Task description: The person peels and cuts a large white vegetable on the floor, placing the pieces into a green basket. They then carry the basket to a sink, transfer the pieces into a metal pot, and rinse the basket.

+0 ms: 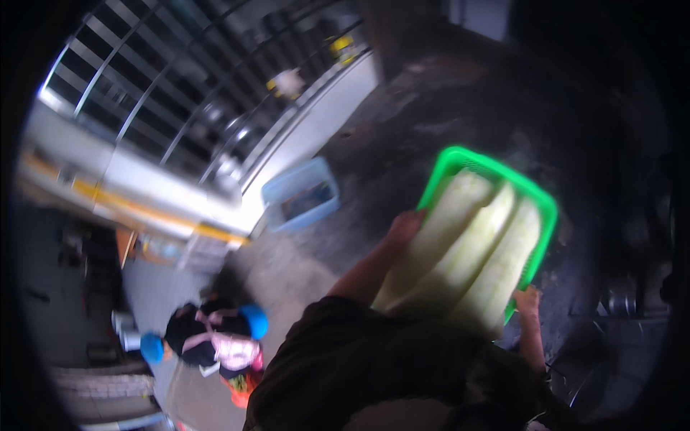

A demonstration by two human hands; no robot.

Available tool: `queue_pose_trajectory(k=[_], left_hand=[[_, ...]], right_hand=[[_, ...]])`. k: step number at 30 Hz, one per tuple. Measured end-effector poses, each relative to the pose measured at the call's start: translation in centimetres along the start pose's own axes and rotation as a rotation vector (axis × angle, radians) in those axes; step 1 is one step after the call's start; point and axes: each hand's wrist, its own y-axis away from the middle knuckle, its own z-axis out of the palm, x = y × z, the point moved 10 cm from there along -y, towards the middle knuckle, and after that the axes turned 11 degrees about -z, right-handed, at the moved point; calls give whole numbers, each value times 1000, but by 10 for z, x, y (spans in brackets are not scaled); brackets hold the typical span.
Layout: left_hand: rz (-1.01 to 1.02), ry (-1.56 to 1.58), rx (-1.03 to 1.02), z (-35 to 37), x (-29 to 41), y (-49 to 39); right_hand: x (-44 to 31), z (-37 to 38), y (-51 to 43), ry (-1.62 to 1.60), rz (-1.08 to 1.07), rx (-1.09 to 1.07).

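A bright green plastic basket is held in front of my body, above the dark floor. Several long, pale green gourds, seemingly peeled, lie side by side in it and stretch back towards my chest. My left hand grips the basket's left side. On the opposite side, lower down, my right hand has hold of the rim. The near end of the basket is hidden by the gourds and my dark clothing. Motion blurs the view.
A light blue plastic tub with something dark inside stands on the floor by the white wall. A barred window runs above. Lower left, a person in a pink apron is near an orange container of greens. Metalware sits at right.
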Motion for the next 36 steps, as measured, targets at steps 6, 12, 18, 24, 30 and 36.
queue_pose_trajectory(k=[6, 12, 18, 24, 30, 36], left_hand=[[232, -289, 362, 50, 123, -135], [185, -399, 138, 120, 178, -339], [389, -912, 64, 176, 222, -533], [635, -440, 153, 181, 335, -709], [392, -678, 241, 188, 471, -867], [468, -604, 124, 200, 602, -1011]], right_hand=[[28, -45, -162, -136, 79, 14], [6, -102, -335, 102, 32, 66], [-21, -134, -524, 173, 63, -13], [-60, -175, -727, 145, 46, 64], [-83, -206, -887, 50, 55, 75], [-110, -243, -1083, -20, 75, 105]])
